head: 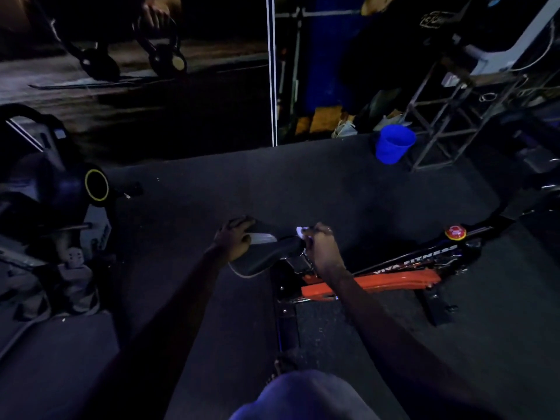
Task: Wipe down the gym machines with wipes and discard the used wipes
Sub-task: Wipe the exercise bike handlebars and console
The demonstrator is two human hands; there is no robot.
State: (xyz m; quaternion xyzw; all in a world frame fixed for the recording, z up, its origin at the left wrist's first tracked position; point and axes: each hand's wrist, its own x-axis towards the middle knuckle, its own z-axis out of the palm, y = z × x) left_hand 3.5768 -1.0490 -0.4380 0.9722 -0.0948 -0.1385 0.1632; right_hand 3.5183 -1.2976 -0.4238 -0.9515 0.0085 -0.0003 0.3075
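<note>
An exercise bike with a black and orange frame [394,275] stands in the middle of the dim room. Its black saddle [266,253] points to the right. My left hand [235,239] grips the wide rear end of the saddle. My right hand [322,250] pinches a small white wipe [301,231] and holds it against the saddle's narrow nose. A red round knob [454,232] sits on the frame further right.
A blue bucket [394,144] stands on the dark floor at the back right, beside a metal frame stand [448,116]. Another grey and black machine [54,213] fills the left side. A dark wall poster runs along the back. My knee shows at the bottom.
</note>
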